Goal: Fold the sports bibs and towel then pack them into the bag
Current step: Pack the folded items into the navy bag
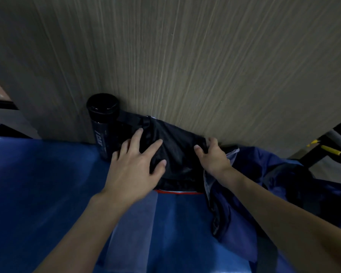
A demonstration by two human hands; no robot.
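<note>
The left hand is laid flat on the black bag, its fingers spread and pressed onto the fabric. The right hand is hooked over the bag's right edge, the thumb set on the front and the other fingers curled behind the fabric, largely hidden. The bag, judged as such from its strap, is pushed against the wood-grain panel at the back of the blue tabletop. A red-edged layer is seen at its near edge; whether it lies inside the bag or under it cannot be told. A navy bib is heaped unfolded just to the right, touching the right forearm.

A black bottle stands upright beside the bag's left end, close to the left hand's outer fingers. It could be knocked over if the bag is dragged leftward or the left hand is slid outward. The slippery fabric could be pulled from under the flat palm if the right edge is tugged too hard. The loose bib could be caught under the right arm and swept off the tabletop.
</note>
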